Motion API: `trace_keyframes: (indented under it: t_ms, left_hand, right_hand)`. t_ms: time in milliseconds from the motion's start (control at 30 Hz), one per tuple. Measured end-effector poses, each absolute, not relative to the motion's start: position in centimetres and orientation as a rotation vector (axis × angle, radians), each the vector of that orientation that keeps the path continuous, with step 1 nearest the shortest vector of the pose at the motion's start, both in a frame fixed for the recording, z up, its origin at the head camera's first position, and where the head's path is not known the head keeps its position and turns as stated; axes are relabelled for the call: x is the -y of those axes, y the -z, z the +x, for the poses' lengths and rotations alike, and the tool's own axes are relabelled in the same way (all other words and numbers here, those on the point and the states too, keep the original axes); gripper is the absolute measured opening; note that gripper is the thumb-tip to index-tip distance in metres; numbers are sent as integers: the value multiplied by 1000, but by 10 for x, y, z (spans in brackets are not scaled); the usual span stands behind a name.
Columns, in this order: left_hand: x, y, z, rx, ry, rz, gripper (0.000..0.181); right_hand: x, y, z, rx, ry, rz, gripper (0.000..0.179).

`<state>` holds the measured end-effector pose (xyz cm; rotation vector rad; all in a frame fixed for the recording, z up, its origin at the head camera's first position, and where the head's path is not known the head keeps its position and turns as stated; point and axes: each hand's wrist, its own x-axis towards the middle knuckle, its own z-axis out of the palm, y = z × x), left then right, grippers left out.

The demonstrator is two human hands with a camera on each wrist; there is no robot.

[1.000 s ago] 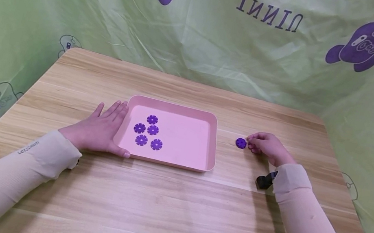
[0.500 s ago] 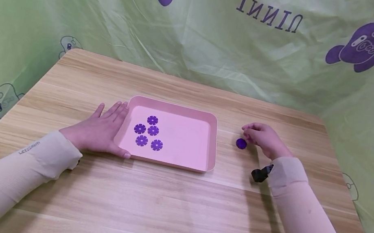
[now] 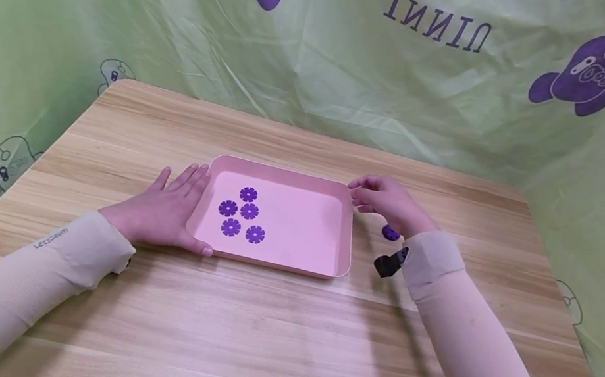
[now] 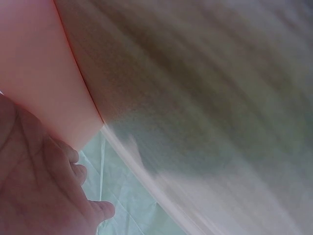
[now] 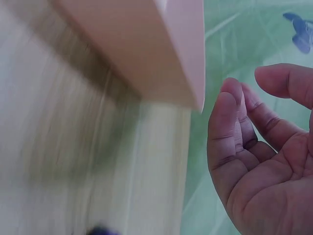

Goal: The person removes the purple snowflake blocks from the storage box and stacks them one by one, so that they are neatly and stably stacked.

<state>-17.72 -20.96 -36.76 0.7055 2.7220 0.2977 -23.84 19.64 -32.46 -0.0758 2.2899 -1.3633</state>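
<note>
Several purple notched discs [image 3: 249,211] lie flat in the left half of a shallow pink tray [image 3: 325,271]. My left hand [image 3: 163,209] rests at the tray's left side, fingers straight along the wall and thumb at the front rim. Near the tray's back right corner is my right hand [image 3: 387,201], raised, its fingers loosely bent. In the right wrist view, thumb and fingertips [image 5: 224,110] stand apart and nothing shows between them. On the table, partly behind the right wrist, lies another purple notched piece [image 3: 390,232]; whether it is one disc or a stack I cannot tell.
A wooden table [image 3: 254,334] carries everything. Green printed cloth [image 3: 413,100] hangs behind and at both sides. A small black camera [image 3: 389,263] is strapped under the right wrist.
My right hand has left the purple piece on the right and moved left and back to the tray's corner. The left hand and the discs in the tray have stayed put.
</note>
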Motion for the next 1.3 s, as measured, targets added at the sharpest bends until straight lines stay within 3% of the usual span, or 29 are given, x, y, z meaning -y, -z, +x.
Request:
trace_keyframes:
  t_ms: [867, 1300]
  left_hand:
    - [211, 367, -178, -2723, -287, 714, 149]
    - [212, 368, -177, -2729, -288, 719, 148]
  right_hand:
    - [-84, 325, -241, -2215, 1183, -331, 36]
    - [-50, 339, -239, -2170, 1144, -388, 24]
